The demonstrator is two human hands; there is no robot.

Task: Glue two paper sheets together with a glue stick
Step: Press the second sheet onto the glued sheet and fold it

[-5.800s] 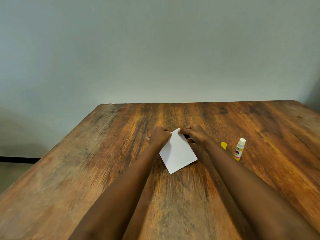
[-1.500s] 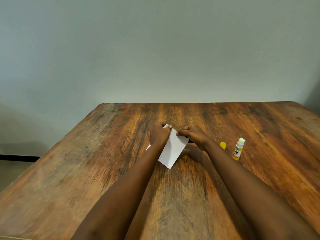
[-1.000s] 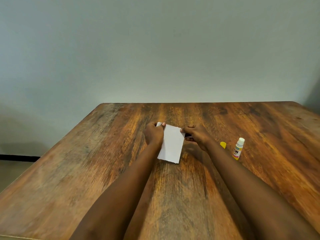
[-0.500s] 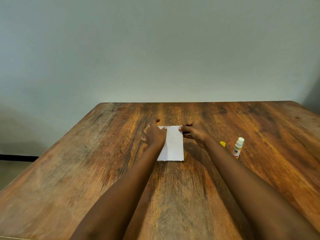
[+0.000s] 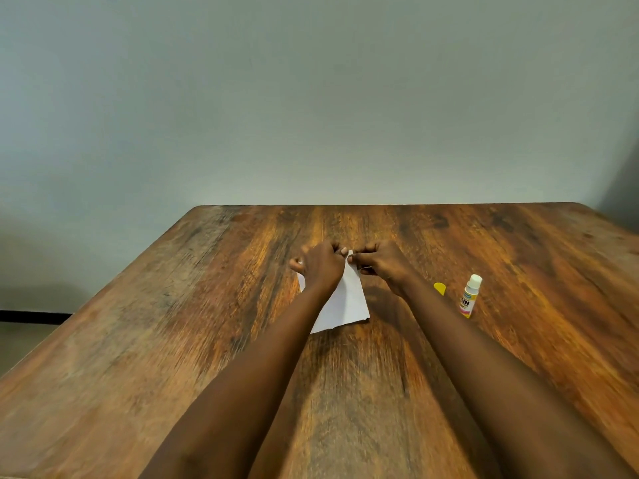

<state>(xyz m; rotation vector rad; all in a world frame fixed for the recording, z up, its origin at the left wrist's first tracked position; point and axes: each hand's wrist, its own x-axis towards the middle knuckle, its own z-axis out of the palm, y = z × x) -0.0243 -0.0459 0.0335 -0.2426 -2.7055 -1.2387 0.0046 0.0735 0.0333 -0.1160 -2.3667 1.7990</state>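
Observation:
White paper sheets [image 5: 347,302] lie stacked near the middle of the wooden table [image 5: 173,323], turned slightly so the near edge slants. My left hand [image 5: 320,266] rests over their left part and pinches the far edge. My right hand [image 5: 383,264] pinches the same far edge from the right, its fingertips meeting those of the left. How many sheets are in the stack is hard to tell. The glue stick [image 5: 468,297] stands upright and uncapped to the right of my right forearm, and its yellow cap [image 5: 440,289] lies on the table just left of it.
A plain grey wall rises behind the table's far edge. The table's left edge runs diagonally, with floor and a dark skirting strip [image 5: 31,316] beyond it.
The paper has turned from lying square to slanting, its near edge swung right. Both hands have drawn together at the far edge; my left hand now covers more of the sheet.

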